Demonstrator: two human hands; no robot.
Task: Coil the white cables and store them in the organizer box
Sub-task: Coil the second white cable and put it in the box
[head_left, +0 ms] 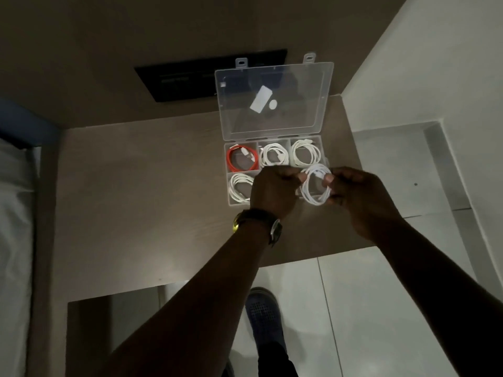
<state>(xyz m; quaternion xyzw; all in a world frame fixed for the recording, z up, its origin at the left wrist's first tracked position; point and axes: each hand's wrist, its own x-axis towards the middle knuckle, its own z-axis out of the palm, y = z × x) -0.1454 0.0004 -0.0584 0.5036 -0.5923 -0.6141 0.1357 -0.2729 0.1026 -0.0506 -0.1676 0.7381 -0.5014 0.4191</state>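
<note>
A clear plastic organizer box (pixel 227 186) lies open on the brown table, its lid (pixel 275 126) tipped back. A red coiled cable (pixel 242 161) fills the back left compartment. White coils lie in the back middle (pixel 273 156), back right (pixel 306 153) and front left (pixel 239 187) compartments. My left hand (pixel 275 190) and my right hand (pixel 362 200) both pinch a coiled white cable (pixel 315 186), held just over the front right part of the box. My hands hide the front middle and front right compartments.
A black panel (pixel 185 80) sits on the wall behind the box. The table's front edge (pixel 313 257) is near my wrists, with tiled floor and my shoe (pixel 264 314) below. A bed edge (pixel 16 213) is at the left. A white wall (pixel 422 63) rises on the right.
</note>
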